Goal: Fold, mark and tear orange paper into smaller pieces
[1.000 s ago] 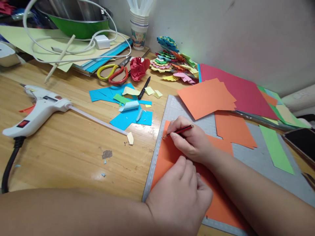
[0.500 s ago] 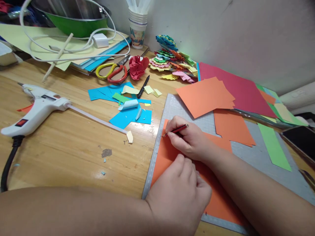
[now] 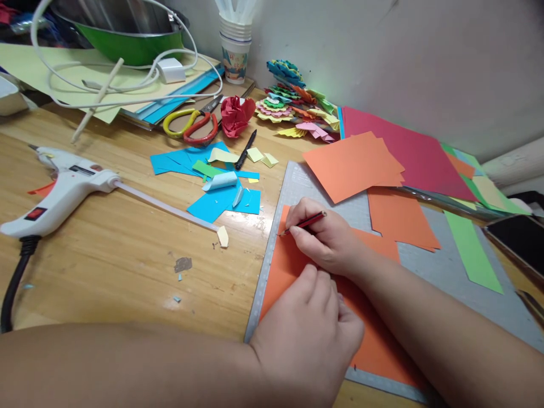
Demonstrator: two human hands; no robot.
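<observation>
- Your right hand (image 3: 329,242) had its thumb and first fingers pinched around a red-and-black pencil (image 3: 305,222), the other fingers tucked in beneath.
- The pencil tip met the upper left corner of an orange sheet (image 3: 284,269). Its shaft slanted up and to the right.
- Your left hand (image 3: 309,335) lay on the same sheet nearer to you. Its fingers were curled in close together, knuckles up. Whether they gripped anything could not be told.
- The orange sheet lay flat on a grey cutting mat (image 3: 442,272), along the mat's left edge and just beside bare wood.
- Also on the mat were a stack of orange squares (image 3: 352,164), a cut orange piece (image 3: 402,220) and a green strip (image 3: 474,252).
- A red sheet (image 3: 408,150) lay beyond the squares, against the wall (image 3: 382,51).
- The surface was a glossy wooden table (image 3: 127,266), speckled with small paper bits.
- Left of the mat were blue paper scraps (image 3: 221,203) and a black pen (image 3: 246,149).
- Farther left, a white glue gun (image 3: 63,190) lay on its side, and a glue stick (image 3: 165,208) jutted from its rear towards the mat.
- At the back were scissors (image 3: 191,122), a crumpled red paper flower (image 3: 236,115), a heap of folded paper flowers (image 3: 293,105), stacked paper cups (image 3: 235,51), a green bowl (image 3: 127,34) and a looped white cable (image 3: 127,85).
- The wall was plain and pale and met the table edge.
</observation>
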